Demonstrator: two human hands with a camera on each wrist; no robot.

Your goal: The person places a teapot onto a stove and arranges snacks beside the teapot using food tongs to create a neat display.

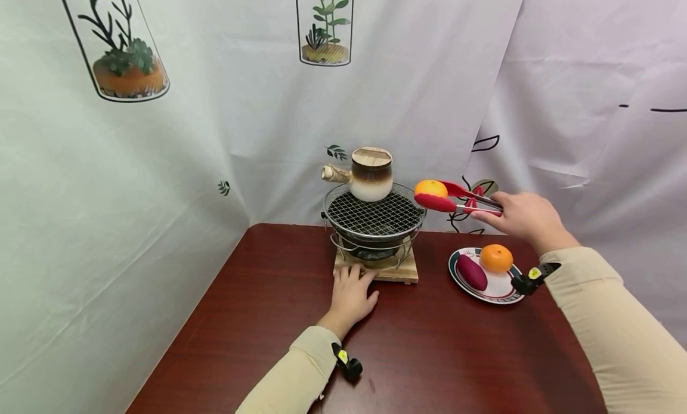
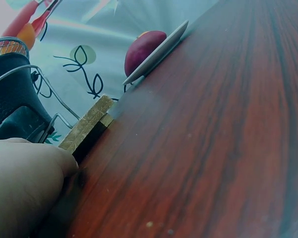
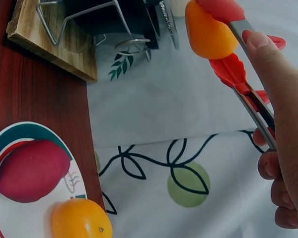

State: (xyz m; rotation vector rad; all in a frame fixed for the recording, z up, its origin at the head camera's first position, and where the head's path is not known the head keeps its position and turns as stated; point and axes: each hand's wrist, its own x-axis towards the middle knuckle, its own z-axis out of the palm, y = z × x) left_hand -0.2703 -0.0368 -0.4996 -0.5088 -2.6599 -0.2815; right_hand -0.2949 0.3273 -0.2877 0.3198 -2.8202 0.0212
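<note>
- Left hand (image 1: 351, 294) lies flat on the table (image 1: 429, 354), fingers straight, tips touching the front edge of the wood base (image 1: 394, 272) at the grill's 6 o'clock. That grip is spread and holds nothing; judged from here, it serves well as a brace and is best left low, clear of the hot mesh.
- Plate (image 1: 501, 292) sits at 4 o'clock from the grill, carrying a purple sweet potato (image 1: 471, 272) and a second orange (image 1: 496, 258), side by side and close together.
- Right hand (image 1: 523, 216) hangs above the plate, fingers curled round the handles of the red tongs (image 1: 467, 200); this grip is pressed together on them.
- The tongs' tips pinch an orange (image 1: 430, 189) from above and below, held in the air at the grill's 3 o'clock rim, just outside the wire edge.
- Grill (image 1: 374, 216) has open mesh from 3 through 9 o'clock; the pot (image 1: 370, 174) fills the 12 o'clock part, handle pointing to 9.
- To place well, in my judgement: keep the squeeze even, since a round fruit rolls out of flat tips; carry it inward toward the centre or 5 o'clock, well apart from the pot; lower until it touches mesh before easing the handles.
- The right wrist view shows the upper tip capping the fruit, the lower one beneath, so the hold looks secure.
</note>
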